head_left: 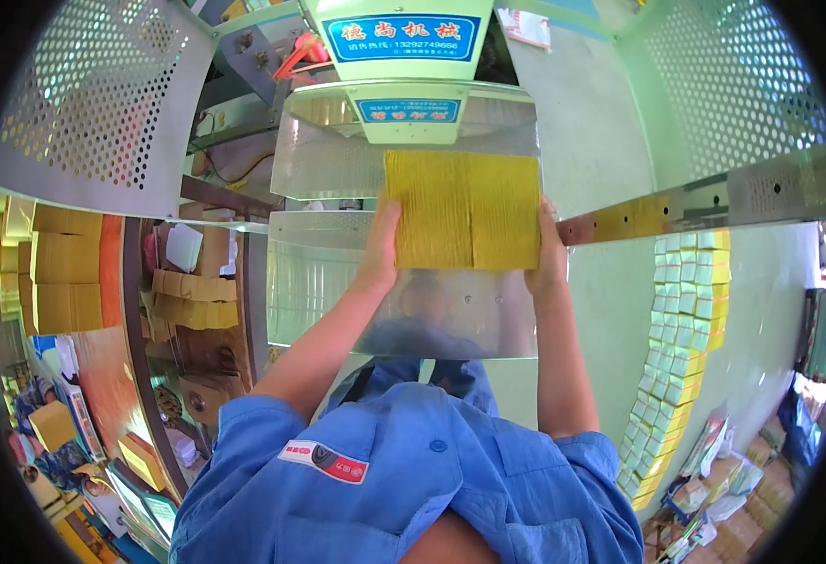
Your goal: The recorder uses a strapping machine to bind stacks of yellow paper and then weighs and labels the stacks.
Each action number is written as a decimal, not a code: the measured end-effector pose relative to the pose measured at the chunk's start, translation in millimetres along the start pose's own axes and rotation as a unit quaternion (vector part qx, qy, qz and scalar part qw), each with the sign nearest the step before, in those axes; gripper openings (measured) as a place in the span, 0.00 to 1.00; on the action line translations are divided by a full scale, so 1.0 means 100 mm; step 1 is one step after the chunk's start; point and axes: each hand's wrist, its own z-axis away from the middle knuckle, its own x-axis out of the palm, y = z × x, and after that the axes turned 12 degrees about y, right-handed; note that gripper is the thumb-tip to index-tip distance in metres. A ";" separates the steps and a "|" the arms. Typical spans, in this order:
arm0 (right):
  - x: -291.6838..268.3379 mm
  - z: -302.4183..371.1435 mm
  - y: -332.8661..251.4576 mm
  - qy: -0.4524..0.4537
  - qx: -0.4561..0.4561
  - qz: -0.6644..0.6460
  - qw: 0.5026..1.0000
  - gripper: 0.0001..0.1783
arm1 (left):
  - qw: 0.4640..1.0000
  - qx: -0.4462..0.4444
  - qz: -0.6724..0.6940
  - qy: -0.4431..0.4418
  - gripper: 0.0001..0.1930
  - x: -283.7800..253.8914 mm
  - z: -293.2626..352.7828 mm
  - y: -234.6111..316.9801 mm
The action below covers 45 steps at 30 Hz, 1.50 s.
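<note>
Between my two hands is a yellow block of what looks like stacked paper (464, 211), with a finely ridged face and a dark line down it. My left hand (385, 240) presses against its left side, and my right hand (550, 246) grips the right side. Both sets of fingers are partly hidden by the block. It is held over the shiny metal plate (328, 291) of a machine, across the gap to the plate behind; whether it touches the metal I cannot tell.
A pale green machine head (399, 70) with a blue label stands ahead. Perforated guards flank it, the left guard (102, 103) and the right guard (732, 94). A metal bar (695, 209) runs along the right. Banded bundles (681, 348) line the floor at right; cardboard (67, 273) sits at left.
</note>
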 end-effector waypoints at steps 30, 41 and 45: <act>-0.26 -0.28 0.16 -0.113 -0.005 -0.010 0.994 0.28 | 0.987 0.065 -0.146 -0.025 0.25 0.12 -0.08 0.06; -0.32 -0.38 0.27 -0.109 0.031 -0.038 0.993 0.31 | 0.993 0.000 -0.117 -0.007 0.26 0.26 -0.10 0.04; -0.26 -0.26 0.21 -0.089 0.028 -0.018 0.995 0.30 | 0.992 -0.003 -0.126 0.022 0.26 0.40 -0.03 0.05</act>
